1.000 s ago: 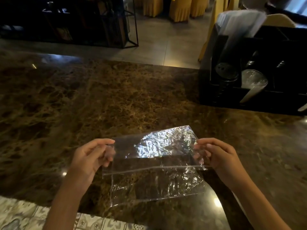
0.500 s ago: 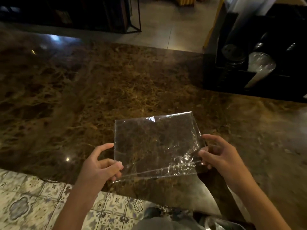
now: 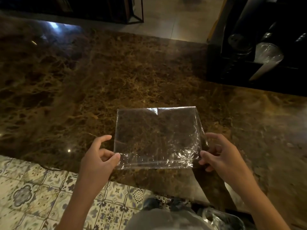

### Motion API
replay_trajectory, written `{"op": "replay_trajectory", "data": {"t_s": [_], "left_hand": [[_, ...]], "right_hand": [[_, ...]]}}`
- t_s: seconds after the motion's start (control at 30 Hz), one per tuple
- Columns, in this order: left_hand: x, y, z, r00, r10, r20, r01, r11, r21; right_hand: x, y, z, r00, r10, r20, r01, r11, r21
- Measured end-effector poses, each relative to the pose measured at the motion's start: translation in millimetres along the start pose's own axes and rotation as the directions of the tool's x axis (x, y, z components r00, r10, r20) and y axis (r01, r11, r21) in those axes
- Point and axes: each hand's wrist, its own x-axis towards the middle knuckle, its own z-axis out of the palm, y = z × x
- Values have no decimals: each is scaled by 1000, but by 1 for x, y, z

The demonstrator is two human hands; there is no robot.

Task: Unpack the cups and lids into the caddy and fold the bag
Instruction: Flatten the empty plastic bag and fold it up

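A clear plastic bag [image 3: 157, 136], folded into a flat rectangle, lies over the near part of the brown marble counter [image 3: 99, 77]. My left hand [image 3: 99, 160] pinches its near left corner between thumb and fingers. At the near right corner my right hand [image 3: 219, 156] pinches the bag too. The black caddy [image 3: 232, 68] stands at the back right, with a stack of clear cups [image 3: 267, 57] lying on its side in it and dark lids [image 3: 237, 42] beside them.
The counter's near edge runs just below the bag, with patterned floor tiles [image 3: 33, 193] beneath at the left. A dark metal frame [image 3: 134, 15] stands on the floor beyond the counter's far edge. Crumpled clear plastic [image 3: 221, 218] shows at the bottom right.
The bag went from hanging half-folded and crumpled between my hands to a flat rectangle spread on the counter. My hands dropped to its near corners, and the view tilted downward.
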Motion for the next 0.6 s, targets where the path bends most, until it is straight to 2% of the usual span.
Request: {"op": "replay_trajectory", "data": {"t_s": [0.17, 0.33, 0.47, 0.6], "left_hand": [[0, 0, 3, 997, 59, -55, -52, 991, 125], [-2, 4, 7, 992, 108, -68, -89, 965, 245], [-3, 8, 10, 987, 153, -55, -126, 932, 339], [-3, 10, 11, 985, 164, -45, -136, 922, 364]], "right_hand": [[-8, -3, 2, 995, -99, 15, 99, 953, -287], [-15, -9, 5, 988, -143, 63, 156, 893, -423], [-18, -11, 4, 987, -125, 101, 157, 873, -461], [-24, -11, 3, 992, -100, 71, 121, 885, -450]]}}
